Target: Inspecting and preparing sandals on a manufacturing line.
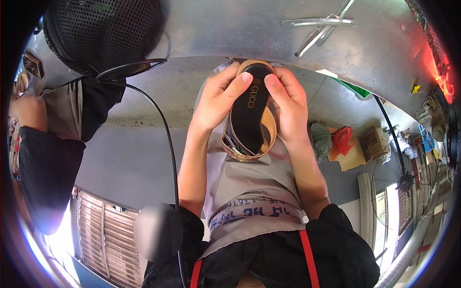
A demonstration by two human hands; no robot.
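I hold a sandal point(247, 117) with a black insole, gold lettering, a tan edge and a wide strap with gold-coloured trim. Its heel end points away from me, toward the metal table, and the strapped end hangs nearer my apron. My left hand point(218, 98) grips the left side of the heel, its thumb pressed on the insole. On the opposite side my right hand point(288, 101) is closed in the same way, its thumb also on the insole. The fingers of both hands are partly hidden behind the sandal.
A grey metal table point(216, 33) spans the far side, with crossed metal strips point(322, 23) and a black perforated object point(103, 33) on it. A black cable point(161, 115) hangs at my left. Another person's sleeve point(50, 168) is farther left. Cardboard point(374, 144) and a fan point(406, 181) stand right.
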